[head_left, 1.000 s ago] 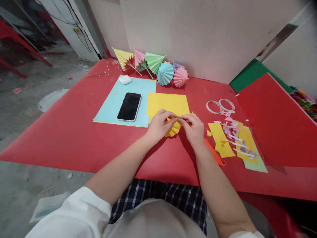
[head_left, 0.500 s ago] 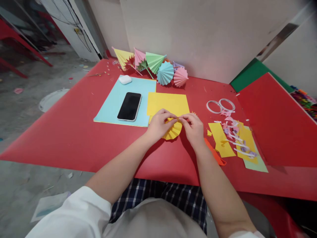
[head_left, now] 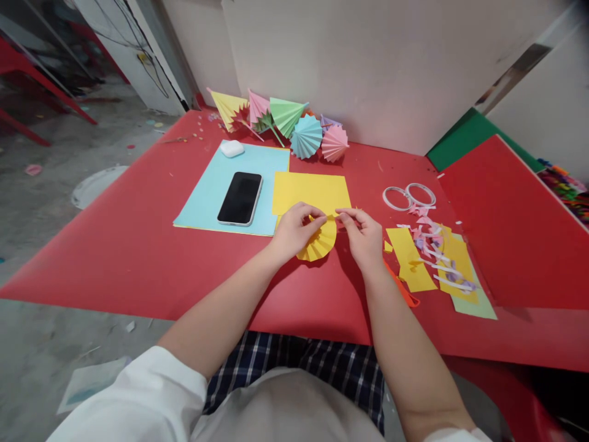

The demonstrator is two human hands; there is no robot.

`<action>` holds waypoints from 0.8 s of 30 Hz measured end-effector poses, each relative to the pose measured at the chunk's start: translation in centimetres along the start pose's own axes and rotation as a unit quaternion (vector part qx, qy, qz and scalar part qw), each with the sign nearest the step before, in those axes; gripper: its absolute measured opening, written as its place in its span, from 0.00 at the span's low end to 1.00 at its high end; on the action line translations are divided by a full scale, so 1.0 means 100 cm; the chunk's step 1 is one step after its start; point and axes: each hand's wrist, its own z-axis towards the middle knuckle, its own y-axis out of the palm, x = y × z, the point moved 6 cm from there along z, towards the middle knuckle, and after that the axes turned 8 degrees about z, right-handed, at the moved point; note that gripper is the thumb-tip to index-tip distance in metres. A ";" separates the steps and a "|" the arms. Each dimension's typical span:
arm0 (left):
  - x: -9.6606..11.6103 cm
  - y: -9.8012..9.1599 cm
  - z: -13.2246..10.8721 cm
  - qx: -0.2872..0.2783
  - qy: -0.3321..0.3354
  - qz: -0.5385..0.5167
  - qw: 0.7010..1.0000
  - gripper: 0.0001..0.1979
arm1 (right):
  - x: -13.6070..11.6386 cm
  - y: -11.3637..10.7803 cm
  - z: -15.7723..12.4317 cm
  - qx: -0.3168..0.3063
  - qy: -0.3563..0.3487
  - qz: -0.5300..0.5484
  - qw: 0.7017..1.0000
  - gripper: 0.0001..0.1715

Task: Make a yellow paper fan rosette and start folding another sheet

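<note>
My left hand point(head_left: 297, 230) pinches a yellow pleated paper fan point(head_left: 317, 244) near its upper edge, thumb and forefinger together. The fan's rounded, folded part hangs below the fingers, over the red table point(head_left: 184, 264). My right hand point(head_left: 362, 232) is close to the fan's upper right corner, its thumb and forefinger tips nearly together. Whatever lies between those tips is too small to make out. Just beyond both hands lies a flat yellow paper sheet point(head_left: 313, 191), partly covered by the left hand.
A phone point(head_left: 240, 197) and white case point(head_left: 232, 148) rest on light-blue paper point(head_left: 193, 209). Folded paper umbrellas point(head_left: 288, 115) line the wall. To the right lie tape rolls point(head_left: 420, 194), yellow scraps point(head_left: 411, 261), an orange item point(head_left: 407, 293) and a red board point(head_left: 519, 233).
My right hand has shifted slightly right, away from the left fingers. The fan and my left hand have moved a little left, and more of the fan's upper edge shows.
</note>
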 end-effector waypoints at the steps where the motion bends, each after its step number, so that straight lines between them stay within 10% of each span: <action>1: 0.000 0.000 0.000 0.000 -0.001 -0.005 1.000 0.08 | -0.001 0.000 0.000 -0.001 -0.001 -0.003 1.000 0.14; 24: 0.003 0.000 -0.001 -0.001 0.019 0.027 0.999 0.07 | -0.006 0.007 -0.001 -0.034 -0.046 -0.049 0.997 0.08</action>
